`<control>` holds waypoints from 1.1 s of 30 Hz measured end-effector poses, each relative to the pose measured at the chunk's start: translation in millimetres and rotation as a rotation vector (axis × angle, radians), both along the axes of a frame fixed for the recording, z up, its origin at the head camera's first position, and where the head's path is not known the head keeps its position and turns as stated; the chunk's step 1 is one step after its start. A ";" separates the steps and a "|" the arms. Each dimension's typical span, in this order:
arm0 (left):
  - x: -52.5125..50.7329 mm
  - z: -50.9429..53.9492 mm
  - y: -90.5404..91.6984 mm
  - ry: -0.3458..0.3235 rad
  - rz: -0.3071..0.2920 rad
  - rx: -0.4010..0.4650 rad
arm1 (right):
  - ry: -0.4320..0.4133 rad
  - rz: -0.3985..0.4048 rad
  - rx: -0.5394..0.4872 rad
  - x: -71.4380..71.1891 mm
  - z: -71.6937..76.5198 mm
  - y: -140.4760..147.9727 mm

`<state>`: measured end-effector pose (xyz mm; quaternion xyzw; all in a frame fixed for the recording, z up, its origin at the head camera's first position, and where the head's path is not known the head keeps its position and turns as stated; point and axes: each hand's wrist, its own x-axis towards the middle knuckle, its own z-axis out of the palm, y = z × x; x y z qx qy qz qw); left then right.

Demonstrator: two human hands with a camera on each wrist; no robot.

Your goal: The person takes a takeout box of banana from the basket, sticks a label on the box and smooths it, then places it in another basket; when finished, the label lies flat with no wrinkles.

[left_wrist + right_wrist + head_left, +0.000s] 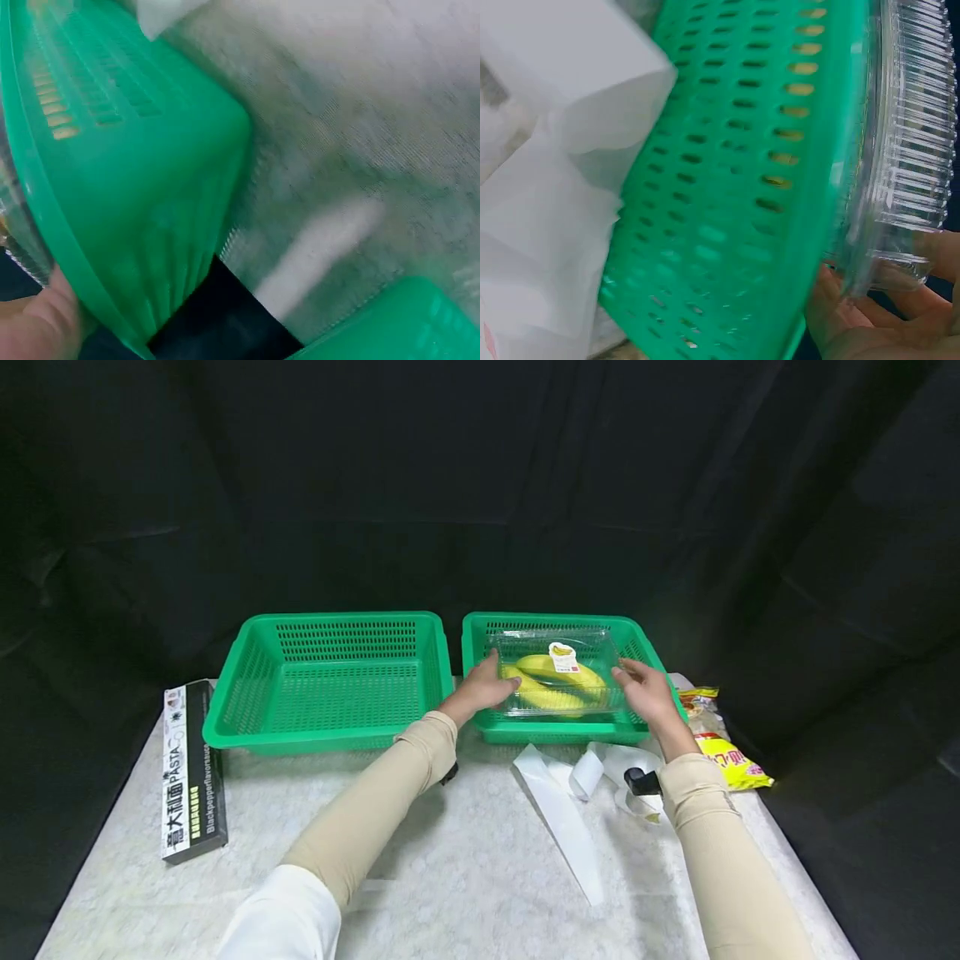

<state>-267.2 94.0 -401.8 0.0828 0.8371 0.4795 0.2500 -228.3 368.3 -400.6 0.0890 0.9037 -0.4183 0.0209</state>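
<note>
A clear plastic clamshell box (525, 647) with yellow bananas (542, 693) in it is within the rim of the right green basket (487, 727). My left hand (486, 685) holds its left side, thumb toward the front. At the opposite side, my right hand (647, 692) grips the box's right end. The right wrist view has the fingers (892, 307) at a corner of the ribbed clear box (915, 135), beside the basket wall (727, 180). Only part of the left hand (45, 322) shows in the left wrist view, near the basket's corner.
Another green basket (348, 693) stands to the left, beside a black and white pasta box (187, 768). White paper strips (562, 827) lie in front of the right basket. A yellow food packet (731, 764) sits at the table's right side.
</note>
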 end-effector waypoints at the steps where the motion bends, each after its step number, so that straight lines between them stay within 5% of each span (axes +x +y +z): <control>1: -1.1 -2.1 4.2 -0.001 -0.008 -0.039 | -0.029 -0.002 0.025 -1.4 -1.2 -0.5; 8: -7.6 -10.1 18.2 -0.037 -0.103 -0.300 | -0.222 0.061 0.200 -12.8 -4.5 -18.2; 13: -9.1 -13.1 16.8 -0.030 -0.119 -0.353 | -0.306 0.087 0.266 -18.2 -5.4 -30.2; 23: -9.1 -9.1 14.6 -0.036 -0.111 -0.353 | -0.335 0.072 0.253 -20.0 -3.6 -31.6; 28: -7.4 -5.3 14.4 -0.024 -0.060 -0.282 | -0.327 0.045 0.237 -16.1 -2.8 -29.6; 33: 8.8 -4.3 4.4 0.182 0.038 -0.110 | -0.210 0.029 0.287 -0.7 5.2 -32.0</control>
